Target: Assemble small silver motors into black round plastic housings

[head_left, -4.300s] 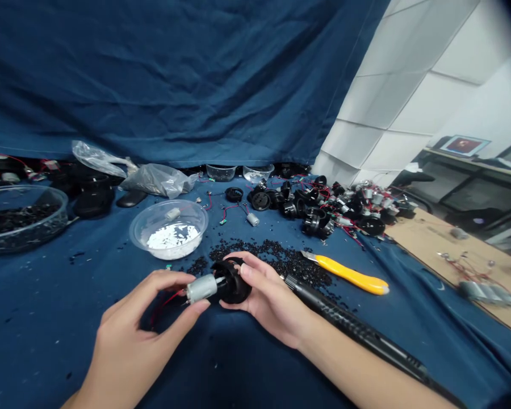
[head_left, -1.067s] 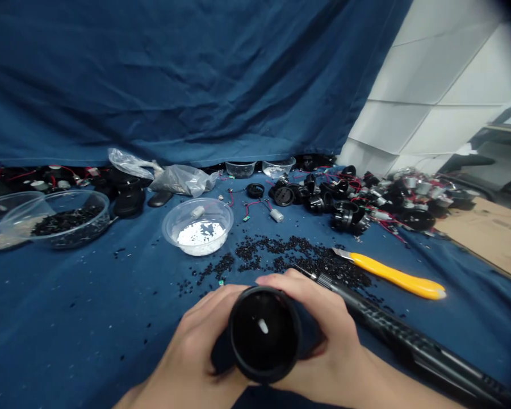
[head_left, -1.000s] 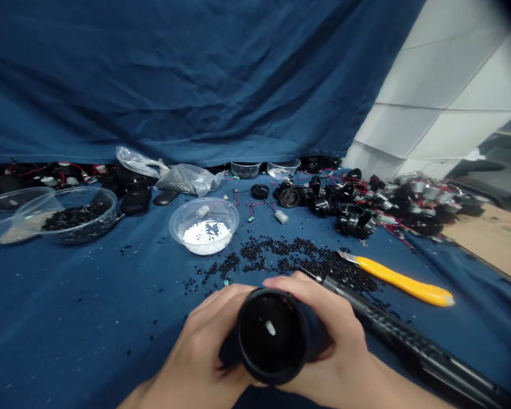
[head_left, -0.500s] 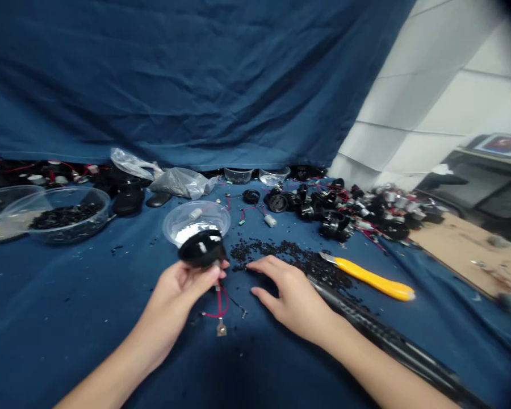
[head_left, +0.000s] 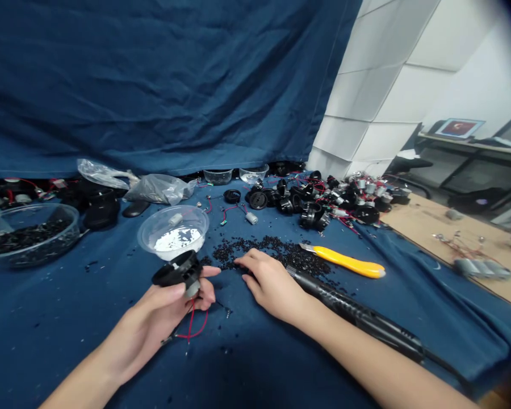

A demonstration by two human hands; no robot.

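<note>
My left hand (head_left: 162, 312) grips a round black plastic housing (head_left: 179, 270), tilted with its wide rim up and to the left. A small grey motor sits under it, and red and black wires (head_left: 191, 326) dangle below. My right hand (head_left: 272, 284) lies low over the cloth, fingertips at the near left edge of a spread of small black pieces (head_left: 276, 247). A gap shows between its thumb and forefinger, and no piece can be made out there. Just beyond the housing stands a clear bowl (head_left: 200, 218) with white bits and a small motor.
A yellow utility knife (head_left: 349, 261) and a black corded rod-shaped tool (head_left: 357, 312) lie on the right. Black housings and wired motors (head_left: 315, 204) are heaped behind. To the left are a tub of black parts (head_left: 74, 233) and plastic bags (head_left: 162, 187). A brown board (head_left: 426, 221) holds motors.
The view has swung to the right. My left hand has turned the housing so its side and the motor show more. My right hand's thumb and forefinger have come closer together at the black pieces.
</note>
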